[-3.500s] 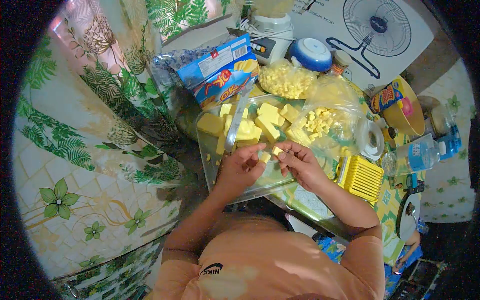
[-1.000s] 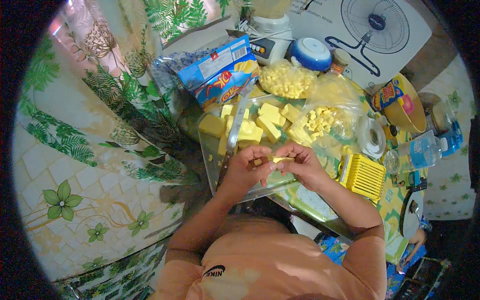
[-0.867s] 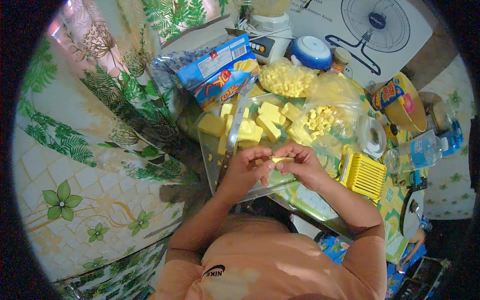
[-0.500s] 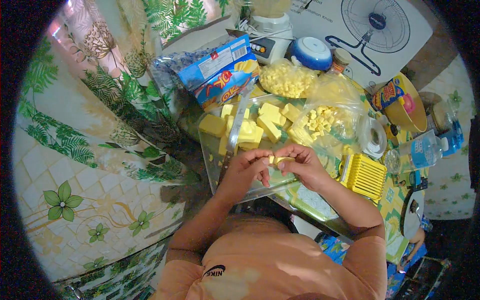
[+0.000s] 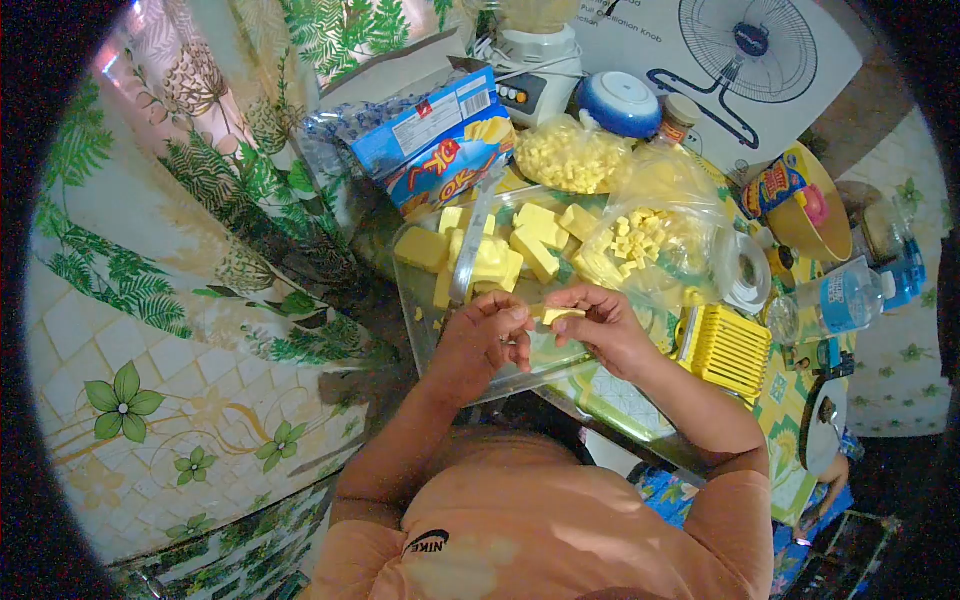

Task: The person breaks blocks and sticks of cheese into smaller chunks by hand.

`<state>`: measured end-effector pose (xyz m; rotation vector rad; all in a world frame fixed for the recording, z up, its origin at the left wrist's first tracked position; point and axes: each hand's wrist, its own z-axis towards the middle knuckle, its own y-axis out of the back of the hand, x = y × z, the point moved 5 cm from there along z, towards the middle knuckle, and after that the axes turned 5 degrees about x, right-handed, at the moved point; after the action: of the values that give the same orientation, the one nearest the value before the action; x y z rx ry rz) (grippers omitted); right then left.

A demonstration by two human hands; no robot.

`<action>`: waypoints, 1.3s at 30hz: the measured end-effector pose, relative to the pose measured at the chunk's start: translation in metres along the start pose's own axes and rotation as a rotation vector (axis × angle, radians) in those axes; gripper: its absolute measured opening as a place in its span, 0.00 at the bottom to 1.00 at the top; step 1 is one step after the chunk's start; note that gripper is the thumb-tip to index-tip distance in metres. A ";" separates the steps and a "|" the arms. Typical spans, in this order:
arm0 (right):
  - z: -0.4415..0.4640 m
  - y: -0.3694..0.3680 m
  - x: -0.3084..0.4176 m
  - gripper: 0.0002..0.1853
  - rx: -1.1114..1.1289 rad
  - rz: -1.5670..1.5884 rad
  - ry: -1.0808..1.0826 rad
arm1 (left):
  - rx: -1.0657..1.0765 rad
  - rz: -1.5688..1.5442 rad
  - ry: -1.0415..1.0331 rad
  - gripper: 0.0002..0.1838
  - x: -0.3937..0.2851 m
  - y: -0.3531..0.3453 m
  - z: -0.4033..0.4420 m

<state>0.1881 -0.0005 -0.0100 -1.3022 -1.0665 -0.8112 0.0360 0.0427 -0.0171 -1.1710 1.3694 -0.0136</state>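
Between the thumb and fingers of my right hand is a small pale yellow piece. My left hand is just left of it, fingers curled together; whether anything small is inside them is hidden. Both hands are over the near part of a clear tray. Larger yellow blocks lie in the tray, with a long knife resting across them. To their right, an open clear plastic bag holds small yellow cubes.
Behind the tray are a blue box, a second bag of yellow cubes, a blue bowl and a blender base. A yellow slotted rack, a bottle and a yellow tub stand at the right.
My left hand has drawn back a little to the left from my right hand, which still pinches a yellow piece. The blocks and the knife lie as before.
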 end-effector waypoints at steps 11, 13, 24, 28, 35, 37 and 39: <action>-0.002 -0.006 0.001 0.12 0.049 -0.004 -0.007 | 0.039 0.315 -0.100 0.11 0.000 -0.011 -0.001; -0.002 -0.005 0.001 0.12 0.057 -0.015 -0.013 | 0.041 0.277 -0.077 0.11 0.004 -0.008 0.000; -0.001 -0.003 0.002 0.10 0.028 0.026 0.001 | 0.000 0.146 -0.015 0.15 0.000 -0.008 -0.003; -0.001 -0.005 0.005 0.11 0.023 0.043 -0.017 | 0.031 0.074 -0.101 0.15 -0.004 -0.008 -0.005; -0.002 -0.007 0.004 0.11 0.030 0.020 -0.031 | -0.043 0.103 0.001 0.10 0.002 -0.001 -0.002; -0.002 -0.007 0.004 0.11 0.043 0.033 -0.031 | -0.045 0.107 -0.008 0.09 0.000 -0.004 -0.004; -0.002 -0.007 0.004 0.11 0.042 0.019 -0.032 | -0.045 0.140 -0.020 0.09 -0.001 -0.005 -0.004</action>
<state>0.1830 -0.0032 -0.0039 -1.2920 -1.0895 -0.7522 0.0352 0.0384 -0.0124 -1.1075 1.4371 0.1294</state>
